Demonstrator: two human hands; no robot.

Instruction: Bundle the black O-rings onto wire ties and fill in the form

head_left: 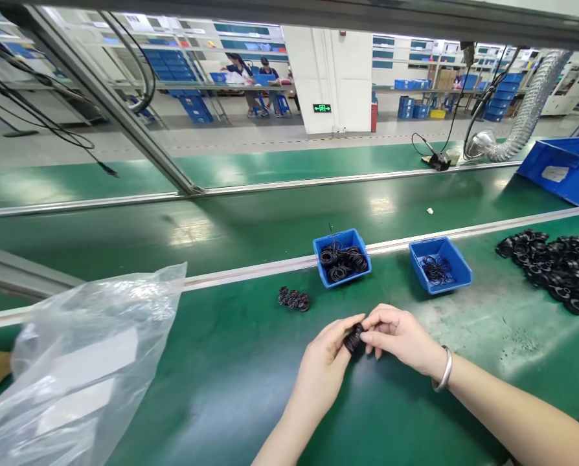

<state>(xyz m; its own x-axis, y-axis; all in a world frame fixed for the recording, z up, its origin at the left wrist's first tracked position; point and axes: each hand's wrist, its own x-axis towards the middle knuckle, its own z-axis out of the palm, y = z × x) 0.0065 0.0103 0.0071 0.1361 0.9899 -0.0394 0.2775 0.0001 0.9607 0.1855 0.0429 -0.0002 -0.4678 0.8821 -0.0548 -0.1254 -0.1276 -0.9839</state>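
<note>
Green worktop (231,388), one, in a factory hall, seen by me through the head camera.

Item: black ring-like bundle (353,340), one, low over the worktop, between the two hands. Left hand (321,362): thumb and fingers closed about it. Right hand (403,336), with bracelet (445,371) at the wrist: fingertips drawn together at the bundle's right edge; whether they grip it or merely touch, I cannot tell. The hands meet there.

Ahead of the left hand: small black cluster (294,299), one, lying apart. Straight beyond the hands: fuller blue bin (350,279), holding black coils. Ahead of the right hand and to its right: sparser blue bin (449,288), thin black rings or cords inside (too fine for me to sort out from here).

Farther right of the right hand: pile of black round parts (556,268), large. Well left of the left hand: clear plastic bag (148,317). Far beyond: two people (250,71) seated at a bench.

Progress, my judgement: one bundle mid-handling; the cluster may be handled stock, though nothing confirms it. Bins and pile remain well supplied, so much appears left.
</note>
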